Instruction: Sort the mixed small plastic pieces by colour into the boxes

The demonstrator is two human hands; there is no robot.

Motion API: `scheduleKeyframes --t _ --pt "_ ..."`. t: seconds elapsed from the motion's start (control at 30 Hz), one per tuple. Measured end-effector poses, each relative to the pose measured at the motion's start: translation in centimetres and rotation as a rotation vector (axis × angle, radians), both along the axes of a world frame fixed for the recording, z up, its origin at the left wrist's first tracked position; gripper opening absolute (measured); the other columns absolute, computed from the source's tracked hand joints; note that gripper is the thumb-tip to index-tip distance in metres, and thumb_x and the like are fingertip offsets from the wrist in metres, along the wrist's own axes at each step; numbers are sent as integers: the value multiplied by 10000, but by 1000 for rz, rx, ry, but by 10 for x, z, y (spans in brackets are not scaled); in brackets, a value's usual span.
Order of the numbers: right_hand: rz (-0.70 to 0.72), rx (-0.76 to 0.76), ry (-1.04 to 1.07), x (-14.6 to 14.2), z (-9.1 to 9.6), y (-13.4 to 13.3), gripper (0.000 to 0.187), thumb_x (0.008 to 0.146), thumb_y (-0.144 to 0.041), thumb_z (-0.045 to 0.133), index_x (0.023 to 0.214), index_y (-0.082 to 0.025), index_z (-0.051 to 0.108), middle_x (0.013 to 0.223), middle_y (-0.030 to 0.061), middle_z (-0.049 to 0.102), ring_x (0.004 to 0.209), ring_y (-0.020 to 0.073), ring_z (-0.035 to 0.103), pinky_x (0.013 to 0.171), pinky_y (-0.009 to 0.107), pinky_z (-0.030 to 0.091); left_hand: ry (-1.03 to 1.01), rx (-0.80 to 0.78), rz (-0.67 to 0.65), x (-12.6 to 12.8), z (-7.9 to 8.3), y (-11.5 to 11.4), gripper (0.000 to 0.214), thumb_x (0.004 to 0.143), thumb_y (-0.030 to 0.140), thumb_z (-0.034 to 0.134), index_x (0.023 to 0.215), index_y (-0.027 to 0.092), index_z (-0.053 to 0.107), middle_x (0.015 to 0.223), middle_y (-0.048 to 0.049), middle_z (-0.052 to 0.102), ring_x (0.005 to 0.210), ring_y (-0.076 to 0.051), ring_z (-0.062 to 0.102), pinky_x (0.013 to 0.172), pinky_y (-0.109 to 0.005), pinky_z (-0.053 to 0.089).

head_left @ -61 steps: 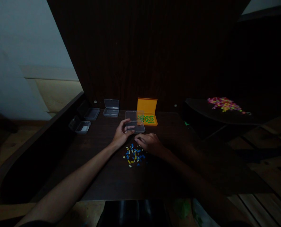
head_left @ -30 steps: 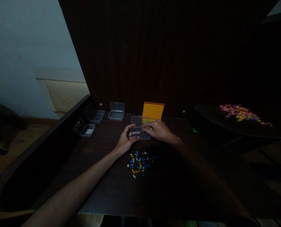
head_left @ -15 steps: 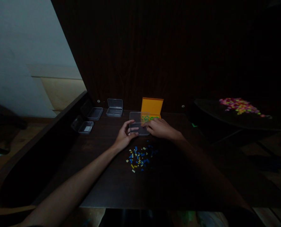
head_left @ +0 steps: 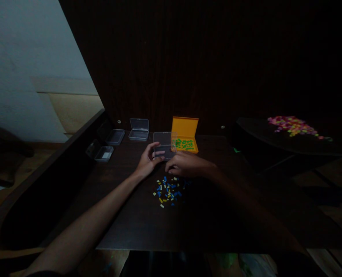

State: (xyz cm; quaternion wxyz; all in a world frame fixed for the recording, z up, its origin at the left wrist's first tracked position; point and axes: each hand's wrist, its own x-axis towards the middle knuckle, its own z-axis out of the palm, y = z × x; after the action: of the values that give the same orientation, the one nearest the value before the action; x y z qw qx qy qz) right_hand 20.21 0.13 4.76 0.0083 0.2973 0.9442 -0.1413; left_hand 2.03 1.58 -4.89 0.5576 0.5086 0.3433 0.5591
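Observation:
My left hand (head_left: 147,159) grips the near left edge of an open clear plastic box (head_left: 163,144) standing on the dark table (head_left: 148,219). My right hand (head_left: 185,164) hovers just behind a scatter of small blue and yellow pieces (head_left: 168,190), its fingers curled downward and pinched together; what they hold is too small and dark to make out. An open orange box (head_left: 185,134) with green pieces in it stands right behind the clear box.
Three more open clear boxes stand at the table's back left: one (head_left: 139,129), a second (head_left: 115,136) and a third (head_left: 103,153). A pile of pink and yellow pieces (head_left: 292,125) lies on a dark surface at the right. A dark panel rises behind the table.
My right hand has drawn back from the clear box toward the blue and yellow pieces, uncovering the green pieces in the orange box. My left hand has stayed on the clear box.

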Motion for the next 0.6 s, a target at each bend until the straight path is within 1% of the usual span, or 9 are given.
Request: scheduleKeyframes --t 0.13,0.2,0.33,0.5,0.6 --pt "4 -16 -94 -8 -19 -1 212 809 -196 617 980 -256 727 893 29 701 885 191 580 754 287 382 -1 -7 -6 0 1 -1 595 602 138 768 1133 239 521 1274 -63 489 992 -183 634 811 -292 529" --pt "7 -13 -105 -9 -24 0 215 812 -188 609 979 -258 725 897 29 701 896 196 580 762 296 387 2 -6 -3 1 0 -1 591 602 133 766 1130 240 524 1267 -59 496 987 -179 636 816 -293 528" --pt "0 -1 -67 -6 -27 2 188 816 -187 607 947 -255 724 890 28 690 863 182 583 746 287 393 10 4 -7 1 0 -1 585 611 143 761 1136 239 522 1264 -61 496 984 -183 635 830 -316 523" --pt "-30 12 -37 -1 -26 4 212 821 -240 643 1027 -245 694 899 37 663 876 181 575 753 282 390 30 12 -3 1 1 -1 569 626 149 756 1140 232 526 1248 -69 518 990 -195 635 861 -345 512" --pt "-26 -28 -55 -2 -25 4 224 811 -252 663 1032 -229 690 863 25 661 830 166 571 714 268 381 23 6 0 1 0 -2 572 627 141 754 1143 233 525 1275 -73 504 997 -199 633 850 -340 517"
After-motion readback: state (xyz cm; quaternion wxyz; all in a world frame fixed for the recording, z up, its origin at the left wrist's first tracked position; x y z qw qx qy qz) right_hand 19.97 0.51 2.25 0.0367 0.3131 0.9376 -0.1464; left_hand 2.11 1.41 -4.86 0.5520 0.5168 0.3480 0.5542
